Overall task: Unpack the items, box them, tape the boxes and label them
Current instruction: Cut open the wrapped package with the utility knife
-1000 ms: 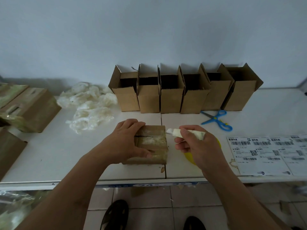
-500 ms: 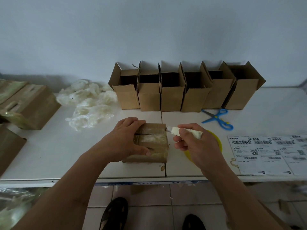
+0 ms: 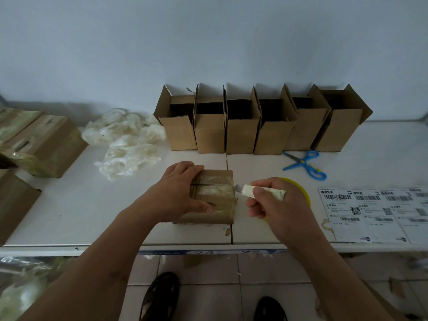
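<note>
Wrapped parcel (image 3: 212,196) at front centre of worktop (image 3: 69,205), pinned from its left by left hand (image 3: 178,191) gripping the top. Knife (image 3: 261,192) gripped in right hand (image 3: 275,207), blade tip just beside parcel's right edge, pointing left along the tape seam.

Pale wall (image 3: 208,38), white table (image 3: 69,205), tiled floor (image 3: 208,269)

Yellow tape roll (image 3: 301,188) mostly hidden behind right hand (image 3: 278,209). Label sheet (image 3: 370,212) cut off at frame's right edge; print unreadable.
</note>
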